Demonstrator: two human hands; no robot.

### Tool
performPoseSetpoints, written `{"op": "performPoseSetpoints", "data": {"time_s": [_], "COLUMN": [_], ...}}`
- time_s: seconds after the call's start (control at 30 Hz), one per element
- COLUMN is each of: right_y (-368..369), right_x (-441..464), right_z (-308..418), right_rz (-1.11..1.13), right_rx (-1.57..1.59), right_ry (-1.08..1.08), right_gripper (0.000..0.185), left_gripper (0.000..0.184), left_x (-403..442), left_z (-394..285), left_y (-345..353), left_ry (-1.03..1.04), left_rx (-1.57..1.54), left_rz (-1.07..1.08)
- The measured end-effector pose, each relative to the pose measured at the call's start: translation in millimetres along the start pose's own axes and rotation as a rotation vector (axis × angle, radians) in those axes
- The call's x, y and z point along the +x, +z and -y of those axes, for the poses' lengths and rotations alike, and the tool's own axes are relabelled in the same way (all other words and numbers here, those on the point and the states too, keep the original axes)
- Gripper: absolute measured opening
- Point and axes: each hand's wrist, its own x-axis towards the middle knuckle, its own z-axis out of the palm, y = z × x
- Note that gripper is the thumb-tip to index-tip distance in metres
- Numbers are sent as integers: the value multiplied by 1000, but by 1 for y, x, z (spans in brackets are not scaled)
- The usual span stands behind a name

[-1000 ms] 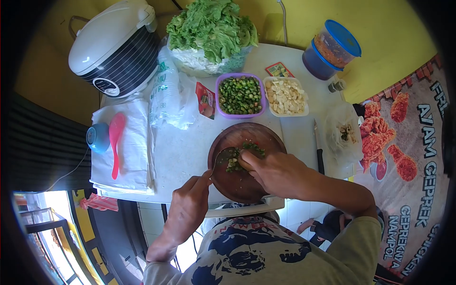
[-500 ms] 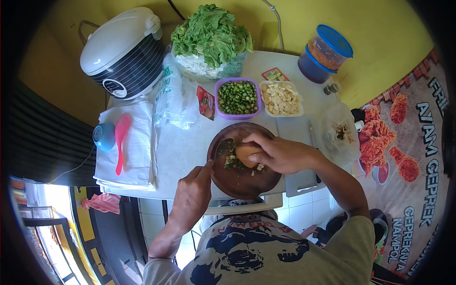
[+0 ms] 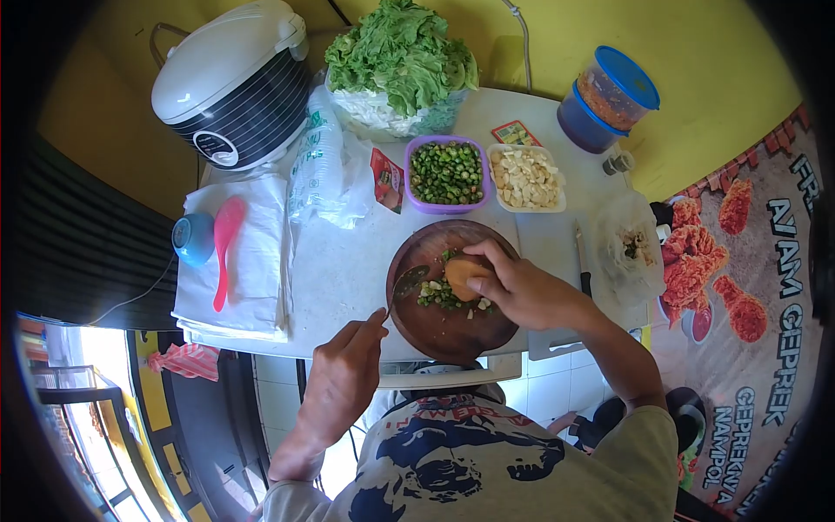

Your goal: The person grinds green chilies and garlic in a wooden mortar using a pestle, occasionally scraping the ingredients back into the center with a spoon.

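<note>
A round brown mortar (image 3: 452,335) sits at the front edge of the white table. In it lie chopped green chillies and pale pieces (image 3: 439,296). My right hand (image 3: 535,291) is wrapped round a wooden pestle (image 3: 467,278), whose lower end rests among the pieces. At the mortar's left side, my left hand (image 3: 346,361) pinches the thin handle of a metal spoon (image 3: 410,280); the spoon's bowl lies inside the mortar, left of the pieces. Behind the mortar stand a purple tub of chopped chillies (image 3: 445,174) and a white tub of pale cloves (image 3: 527,178).
A rice cooker (image 3: 230,96), lettuce (image 3: 400,61) and plastic cups (image 3: 317,165) stand at the back left. A pink ladle (image 3: 228,252) and blue bowl (image 3: 193,239) lie left. Right are a knife (image 3: 584,261), a bag (image 3: 631,252) and lidded containers (image 3: 604,100).
My right hand has lifted slightly and changed its hold, showing more of the pestle. The spoon's bowl now lies clear of the pieces, to their left. The view has shifted a little.
</note>
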Motion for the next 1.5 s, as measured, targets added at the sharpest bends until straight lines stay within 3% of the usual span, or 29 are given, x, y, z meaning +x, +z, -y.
{"op": "performPoseSetpoints", "data": {"time_s": [0.07, 0.13, 0.17, 0.27, 0.6, 0.7, 0.77, 0.8, 0.87, 1.1, 1.2, 1.27, 1.33, 1.4, 1.5], "right_y": [-7, -11, -6, -19, -20, -19, -11, -17, -32, 2, 18, 29, 17, 6, -8], "right_x": [1, 2, 3, 29, 29, 16, -6, -17, -39, -54, -42, -34, -22, -12, 9], "right_z": [43, 74, 74, 78, 71, 42, 11, 20, 49, 53, 48, 42, 59, 69, 80], "right_rz": [18, 221, 200, 351, 327, 319, -15, -8, 32, -133, -129, -207, -158, 83, 235], "right_rx": [-113, -336, -414, -377, -398, -279, 130, 127, 616, 793, 693, 75, 63, -199, -317], "right_ry": [15, 203, 144, 215, 194, 224, 77, 72, 646, 788, 717, 246, 258, 324, 245], "right_gripper": [46, 45, 45, 45, 36, 40, 46, 46, 53, 54, 54, 53, 50, 50, 51], "left_gripper": [29, 28, 30, 32, 30, 31, 31, 31, 32, 36, 32, 32, 31, 30, 30], "left_x": [-2, -3, -2, 2, 37, 53, 59, 57, 49, 16, 4, 0, 0, 3, 6], "left_z": [3, 6, 8, 14, 25, 28, 16, 16, 17, 0, 1, 8, 10, 10, 14], "left_y": [1, 2, 2, 3, 18, 31, 29, 31, 36, 16, 8, 6, 7, 10, 9], "left_ry": [-50, -102, -87, -75, 18, 88, 70, 65, 102, 132, -18, -70, -68, -68, -71], "left_rx": [-8, -18, -24, -50, -28, -36, -43, -43, -47, -29, 36, 39, 28, 11, -13], "left_rz": [-10, -22, -1, 28, 5, 2, 55, 47, 104, 74, -4, -21, -21, -19, -23]}}
